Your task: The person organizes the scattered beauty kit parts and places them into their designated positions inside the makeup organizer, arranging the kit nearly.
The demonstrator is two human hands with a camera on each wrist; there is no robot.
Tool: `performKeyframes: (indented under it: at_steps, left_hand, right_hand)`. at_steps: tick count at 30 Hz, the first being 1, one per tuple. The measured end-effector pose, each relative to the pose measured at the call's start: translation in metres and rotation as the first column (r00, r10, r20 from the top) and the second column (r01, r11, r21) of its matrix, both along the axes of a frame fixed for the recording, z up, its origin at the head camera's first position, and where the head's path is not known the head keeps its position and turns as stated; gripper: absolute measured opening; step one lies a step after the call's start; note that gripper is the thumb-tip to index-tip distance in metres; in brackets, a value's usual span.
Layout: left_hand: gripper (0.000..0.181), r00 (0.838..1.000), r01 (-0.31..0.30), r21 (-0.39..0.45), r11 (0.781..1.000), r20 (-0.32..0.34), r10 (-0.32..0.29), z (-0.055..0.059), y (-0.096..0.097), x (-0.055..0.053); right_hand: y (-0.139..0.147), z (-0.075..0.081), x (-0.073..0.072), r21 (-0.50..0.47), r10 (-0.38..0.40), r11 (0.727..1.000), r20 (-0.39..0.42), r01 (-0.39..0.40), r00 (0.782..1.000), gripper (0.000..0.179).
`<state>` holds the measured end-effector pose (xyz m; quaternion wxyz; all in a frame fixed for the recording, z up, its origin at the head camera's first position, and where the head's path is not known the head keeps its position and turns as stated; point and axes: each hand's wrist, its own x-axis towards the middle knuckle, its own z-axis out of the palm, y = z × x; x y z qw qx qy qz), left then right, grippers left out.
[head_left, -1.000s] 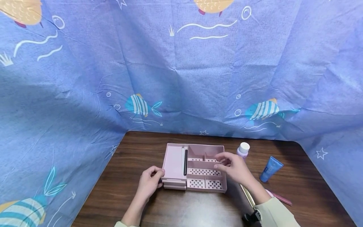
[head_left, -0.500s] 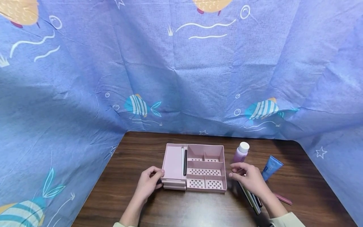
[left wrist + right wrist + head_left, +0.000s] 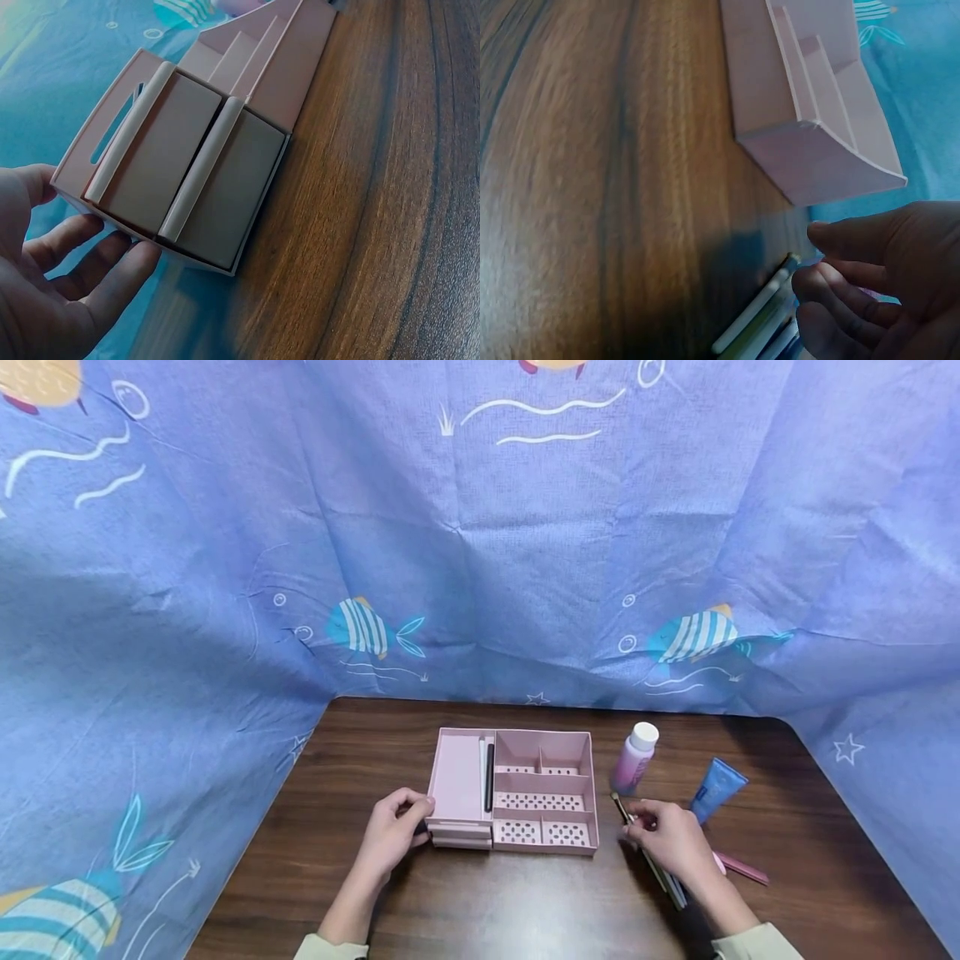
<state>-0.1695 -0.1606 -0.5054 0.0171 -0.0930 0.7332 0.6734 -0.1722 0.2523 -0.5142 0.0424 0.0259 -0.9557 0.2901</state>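
Observation:
A pink desk organizer point(image 3: 543, 853) has two drawers on its left and an open compartmented tray on its right. My left hand point(image 3: 393, 827) grips its front left corner; the left wrist view shows the fingers against the side beside the drawers point(image 3: 169, 150). A white stick point(image 3: 482, 774) and a black pen point(image 3: 490, 777) lie in the slot on its top. My right hand point(image 3: 671, 839) hovers low over a bundle of slim pens point(image 3: 669, 883) and a small brush point(image 3: 620, 807). In the right wrist view, its thumb and curled fingers are apart, fingertips right beside the pen ends point(image 3: 754, 315).
A purple-pink bottle point(image 3: 633, 764) with a white cap stands right of the organizer. Farther right is a blue tube point(image 3: 717, 787). A flat pink stick point(image 3: 741, 867) lies past the right wrist. Blue fish-print cloth point(image 3: 525, 568) hangs around the wooden table point(image 3: 525, 910).
My right hand has moved from over the organizer's right compartments, right and down to the pens beside it. The left hand keeps its hold on the corner. The head view has tilted down slightly.

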Motion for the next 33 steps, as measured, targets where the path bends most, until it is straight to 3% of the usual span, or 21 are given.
performKeyframes:
  at_steps: [8, 19, 33]
  left_hand:
    - [0.018, 1.000, 0.001, -0.017, 1.000, 0.003, -0.001, 0.000, 0.000, -0.001]
    - [0.019, 1.000, 0.002, -0.004, 1.000, 0.009, -0.002, 0.000, 0.000, 0.000]
    - [0.018, 1.000, -0.002, -0.015, 1.000, 0.011, 0.002, 0.000, 0.000, 0.000]
  right_hand:
    - [0.003, -0.007, -0.004, 0.073, -0.029, 0.997, 0.055, 0.025, 0.998, 0.025]
    - [0.002, -0.013, -0.007, 0.109, -0.050, 0.993, 0.043, 0.045, 0.998, 0.010]
    - [-0.002, -0.015, -0.008, 0.117, -0.086, 0.990, 0.039, 0.081, 0.996, 0.011]
